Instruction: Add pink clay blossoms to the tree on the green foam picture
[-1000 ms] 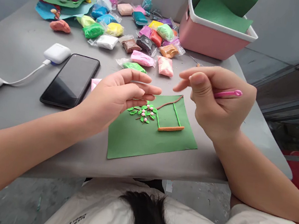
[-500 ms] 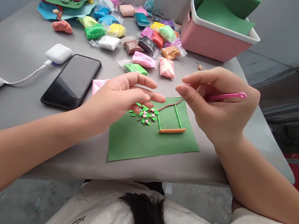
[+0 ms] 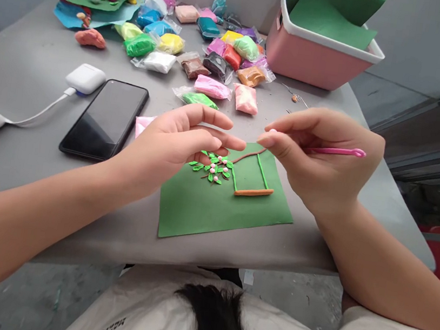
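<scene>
My right hand has a slim pink clay modelling tool tucked in its grip, the looped end sticking out to the right. Between its thumb and forefinger shows a tiny pale pink bit, which looks like clay. My left hand hovers palm inward with fingers loosely stretched, holding nothing visible. Below both hands lies a green sheet with a clay picture: a brown branch, green leaves with small pink balls, and a swing with green ropes and an orange-brown seat. My left fingers hide part of the leaves.
Bagged clay packs in many colours cover the table's back. A black phone and white earbud case lie left. A pink basket holding green sheets stands back right, near thin metal tools. Finished clay pictures lie back left.
My right hand has dropped slightly and turned a little, so the pale pink bit at its fingertips now shows. My left hand has barely moved.
</scene>
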Demonstrator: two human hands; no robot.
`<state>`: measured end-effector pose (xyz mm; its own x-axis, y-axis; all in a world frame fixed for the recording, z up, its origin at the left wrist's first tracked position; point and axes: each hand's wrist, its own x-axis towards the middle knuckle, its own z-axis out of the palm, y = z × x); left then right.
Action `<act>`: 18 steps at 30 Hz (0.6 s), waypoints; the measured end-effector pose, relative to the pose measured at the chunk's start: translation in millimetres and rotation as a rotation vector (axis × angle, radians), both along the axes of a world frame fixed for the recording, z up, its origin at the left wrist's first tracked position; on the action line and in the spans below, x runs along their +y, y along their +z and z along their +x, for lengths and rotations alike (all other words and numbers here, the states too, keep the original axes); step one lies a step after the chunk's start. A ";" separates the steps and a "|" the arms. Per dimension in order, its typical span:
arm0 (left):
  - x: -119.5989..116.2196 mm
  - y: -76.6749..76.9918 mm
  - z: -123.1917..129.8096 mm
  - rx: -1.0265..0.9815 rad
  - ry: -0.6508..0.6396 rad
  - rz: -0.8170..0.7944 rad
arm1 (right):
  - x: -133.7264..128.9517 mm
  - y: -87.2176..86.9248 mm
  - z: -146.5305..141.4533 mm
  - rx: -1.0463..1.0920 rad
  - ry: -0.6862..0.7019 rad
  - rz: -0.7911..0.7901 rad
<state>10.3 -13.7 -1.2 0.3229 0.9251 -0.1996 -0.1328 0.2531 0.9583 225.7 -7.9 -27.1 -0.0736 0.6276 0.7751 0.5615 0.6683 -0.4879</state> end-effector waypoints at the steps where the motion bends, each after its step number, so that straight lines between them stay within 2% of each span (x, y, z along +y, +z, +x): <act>1: -0.1 -0.1 0.0 -0.004 -0.001 -0.005 | -0.2 -0.2 -0.1 0.006 -0.010 0.009; 4: -0.5 -0.1 0.2 -0.002 -0.019 -0.011 | -1.4 -0.8 -1.6 0.008 0.000 0.019; 8: -1.4 0.7 0.6 -0.015 -0.072 -0.013 | -2.9 -0.8 -1.7 0.003 0.086 0.037; 13: -2.4 2.3 -0.9 -0.070 -0.157 0.000 | -3.7 -1.6 3.9 -0.083 0.147 0.027; 18: -3.3 3.6 -2.1 -0.091 -0.140 -0.003 | -4.3 -6.2 4.0 -0.137 0.143 0.011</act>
